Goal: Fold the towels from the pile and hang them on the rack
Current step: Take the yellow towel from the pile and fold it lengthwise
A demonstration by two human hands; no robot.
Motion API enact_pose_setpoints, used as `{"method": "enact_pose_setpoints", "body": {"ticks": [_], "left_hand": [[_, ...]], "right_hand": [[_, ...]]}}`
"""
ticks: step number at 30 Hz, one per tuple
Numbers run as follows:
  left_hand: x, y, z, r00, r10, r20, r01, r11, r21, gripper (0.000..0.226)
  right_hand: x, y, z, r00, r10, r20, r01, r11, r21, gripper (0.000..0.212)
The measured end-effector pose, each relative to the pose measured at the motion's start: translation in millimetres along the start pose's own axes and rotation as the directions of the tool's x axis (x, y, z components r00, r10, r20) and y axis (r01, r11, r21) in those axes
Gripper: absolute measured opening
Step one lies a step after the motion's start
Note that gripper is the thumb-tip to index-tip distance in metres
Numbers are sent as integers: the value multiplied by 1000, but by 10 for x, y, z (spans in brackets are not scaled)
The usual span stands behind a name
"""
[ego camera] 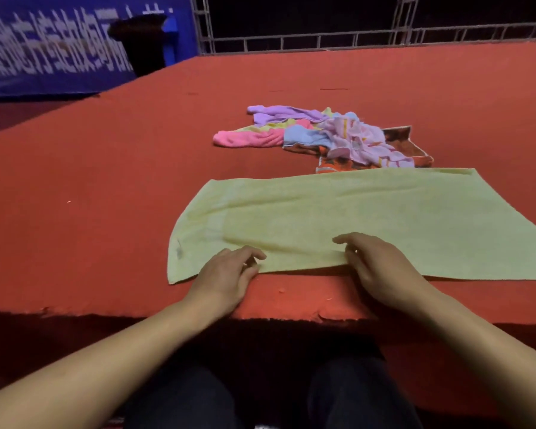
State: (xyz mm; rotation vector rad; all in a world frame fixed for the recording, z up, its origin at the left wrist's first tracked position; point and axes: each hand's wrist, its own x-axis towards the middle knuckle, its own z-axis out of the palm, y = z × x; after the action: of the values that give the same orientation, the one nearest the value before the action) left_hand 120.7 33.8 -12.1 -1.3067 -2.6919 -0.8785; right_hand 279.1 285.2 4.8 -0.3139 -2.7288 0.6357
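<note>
Near front edge of red tabletop (106, 181), yellow towel (353, 218) lay spread flat; right end ran out of frame. Left hand (226, 277) and right hand (375, 267) both pinched its near hem, fingers curled onto cloth. Risk: uneven lift would skew fold; towel's far edge touched pile (322, 137), so drag could snag it. Rack not visible. Count of towels in pile unclear.
</note>
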Motion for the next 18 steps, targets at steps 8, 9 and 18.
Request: {"method": "enact_pose_setpoints", "body": {"ticks": [8, 9, 18], "left_hand": [[-60, -153, -164, 999, 51, 13, -52, 996, 71, 26], [-47, -152, -172, 998, 50, 22, -52, 996, 68, 26], [-251, -347, -360, 987, 155, 36, -156, 987, 24, 24]], "right_hand": [[-47, -186, 23, 992, -126, -15, 124, 987, -100, 36], [-37, -233, 68, 989, -141, 41, 146, 980, -132, 37], [42, -295, 130, 990, -129, 58, 131, 990, -42, 29]]}}
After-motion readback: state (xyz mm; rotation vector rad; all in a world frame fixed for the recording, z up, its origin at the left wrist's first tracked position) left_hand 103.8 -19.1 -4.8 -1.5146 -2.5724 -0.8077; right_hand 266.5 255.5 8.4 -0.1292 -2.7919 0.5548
